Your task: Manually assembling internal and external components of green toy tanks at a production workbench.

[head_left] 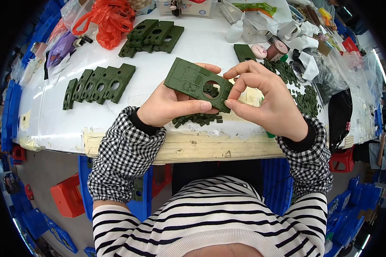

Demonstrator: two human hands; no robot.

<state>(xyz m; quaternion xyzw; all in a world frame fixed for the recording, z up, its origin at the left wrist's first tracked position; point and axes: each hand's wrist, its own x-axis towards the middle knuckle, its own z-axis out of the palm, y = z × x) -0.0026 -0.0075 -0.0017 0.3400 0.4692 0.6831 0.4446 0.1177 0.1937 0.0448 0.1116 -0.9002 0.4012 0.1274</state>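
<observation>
A dark green plastic model tank hull (185, 78) with a round hole near one end is held tilted above the table's front edge. My left hand (165, 104) grips it from below, thumb along the near side and fingers behind. At the holed end, the thumb and fingertips of my right hand (263, 94) close on the hull's edge; any small piece between them is hidden. Through the hole show small green parts. Underneath, a pile of small green plastic pieces (198, 119) lies on the white table (152, 68).
To the left stands a row of similar hulls (101, 85), with a stack of more hulls (152, 35) behind. Another green hull (244, 52) and loose small parts (306, 100) lie right. A red plastic bag (111, 21), a white squeeze bottle (235, 31) and a spool (277, 49) stand farther back.
</observation>
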